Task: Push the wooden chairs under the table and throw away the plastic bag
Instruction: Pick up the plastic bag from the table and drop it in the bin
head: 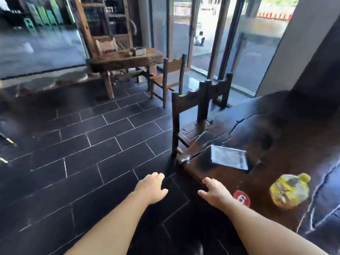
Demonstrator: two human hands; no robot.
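The dark table (276, 129) fills the right; the nearer chair (187, 102) and farther chair (219, 89) stand partly out at its left edge, the plastic bag (229, 157) flat near its corner. Left hand (152, 186) and right hand (215, 192) hover empty, fingers relaxed. A skewed shove could jam a chair against the table edge; open tiled floor (92, 144) lies leftward.

Daylight being let in through the glass doors (246, 52) at the back, outdoors being blown out, soft sheen being thrown onto the dark floor (103, 144) and surface (276, 129), left edge being smeared by blur, lines being bent at the edges
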